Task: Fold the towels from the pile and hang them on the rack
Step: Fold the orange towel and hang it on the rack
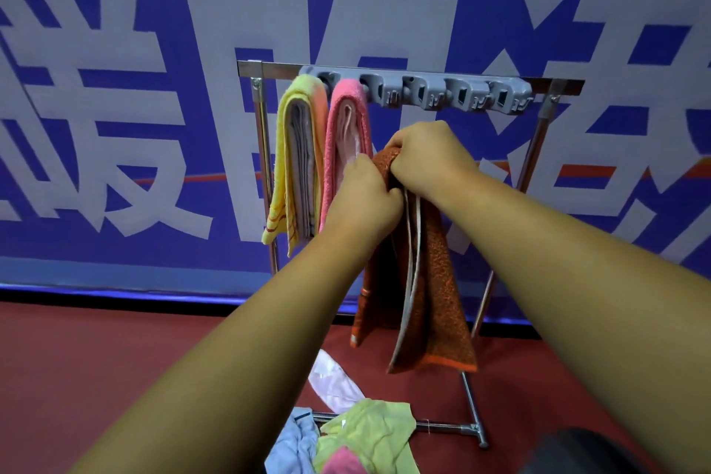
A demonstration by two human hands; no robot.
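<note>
fig.: head-cam view, read l to r, places given rel. to my grip.
far l of the grip: yellow towel (296,162), folded, draped over the top bar of the rack (277,70), hanging straight.
just l of the grip: pink towel (344,142), folded & hung the same way, its lower part hidden behind my left hand (365,196).
at the grip: left hand has its fingers curled round the top fold of the rust towel (431,281). right hand (427,154) sits just r & a bit higher, touching the left, fingers clenched over the same fold. so both hands clutch one towel at its top. the towel hangs down from the grip in layers w/ a grey edge btwn them & an orange stripe at the hem. it is in front of the rack; i can't tell if it touches a bar.
above & r of the grip: grey hook strip (423,90) along the top bar.
r of the grip: slanted rack leg (533,144).
below the grip, nearer me: pile (365,431) of loose towels on the red floor (115,358).
</note>
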